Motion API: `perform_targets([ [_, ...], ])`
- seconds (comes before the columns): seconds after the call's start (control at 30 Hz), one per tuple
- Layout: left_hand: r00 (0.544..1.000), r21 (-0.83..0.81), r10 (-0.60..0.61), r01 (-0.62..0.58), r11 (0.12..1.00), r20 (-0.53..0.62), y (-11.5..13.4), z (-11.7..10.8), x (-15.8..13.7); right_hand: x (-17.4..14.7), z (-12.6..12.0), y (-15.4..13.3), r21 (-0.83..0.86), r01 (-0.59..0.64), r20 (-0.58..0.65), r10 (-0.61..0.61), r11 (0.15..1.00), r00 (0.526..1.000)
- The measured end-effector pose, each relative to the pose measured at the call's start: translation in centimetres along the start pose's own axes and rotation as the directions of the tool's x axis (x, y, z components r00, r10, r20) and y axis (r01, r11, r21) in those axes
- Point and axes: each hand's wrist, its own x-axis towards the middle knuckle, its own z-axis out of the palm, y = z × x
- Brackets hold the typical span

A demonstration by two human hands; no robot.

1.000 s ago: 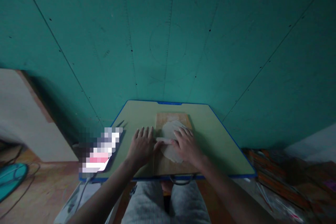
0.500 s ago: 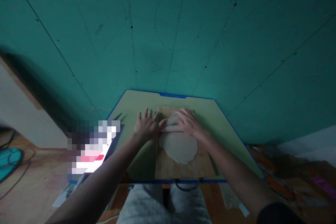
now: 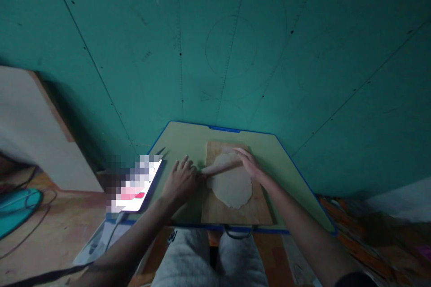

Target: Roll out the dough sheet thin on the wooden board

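Note:
A thin, roughly round sheet of dough [image 3: 231,193] with an uneven edge lies on a wooden board [image 3: 210,215]. Across its upper part rests a light rolling pin [image 3: 220,168], slanting with its right end farther from me. My left hand [image 3: 182,178] grips the pin's left end beside the board, thumb against the tip and the other fingers stretched forward. Over the right end, my right hand [image 3: 249,163] is laid on the pin with its fingers together, covering that end. Part of the dough shows beyond the pin.
The board sits on a small pale-green table [image 3: 188,136] with a blue rim. A lit tablet [image 3: 148,184], partly blurred, stands at its left, with a cable below. A green wall [image 3: 235,67] rises behind. A white panel [image 3: 40,130] leans at the left.
The rolling pin has turned from nearly level to slanted, its left end now nearer me. My left hand has moved left and toward me; my right hand has shifted slightly right. The view has tilted.

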Motion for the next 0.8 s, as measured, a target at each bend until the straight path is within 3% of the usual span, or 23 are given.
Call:
perform_targets([
  [0.1, 0.985, -0.09, -0.165, 0.169, 0.982, 0.051, -1.4, -1.4, -1.3, -0.1, 0.6, 0.0, -0.097, 0.019, 0.045, -0.015, 0.995, 0.999],
  [0.2, 0.941, -0.129, -0.321, 0.333, 0.934, 0.107, -2.4, -2.7, -2.7, -1.2, 1.5, -1.1, -0.258, 0.073, 0.082, -0.054, 0.963, 0.995],
  [0.33, 0.908, -0.152, -0.395, 0.414, 0.897, 0.142, -3.0, -3.2, -4.3, -2.7, 2.2, -3.5, -0.439, 0.115, 0.124, -0.066, 0.891, 0.99],
  [0.5, 0.908, -0.173, -0.391, 0.413, 0.894, 0.151, -3.1, -2.7, -5.2, -3.1, 3.1, -6.0, -0.418, 0.225, 0.211, -0.147, 0.88, 0.966],
  [0.63, 0.936, -0.148, -0.307, 0.332, 0.932, 0.172, -3.1, -2.8, -5.9, -2.9, 3.5, -5.9, -0.306, 0.279, 0.227, -0.215, 0.91, 0.95],
  [0.7, 0.948, -0.129, -0.257, 0.283, 0.95, 0.189, -3.0, -3.0, -6.3, -2.9, 3.0, -5.2, -0.204, 0.247, 0.172, -0.213, 0.947, 0.962],
  [0.8, 0.956, -0.1, -0.182, 0.209, 0.973, 0.229, -2.7, -3.0, -6.6, -3.1, 1.5, -4.5, -0.006, 0.175, -0.03, -0.175, 0.985, 0.984],
])
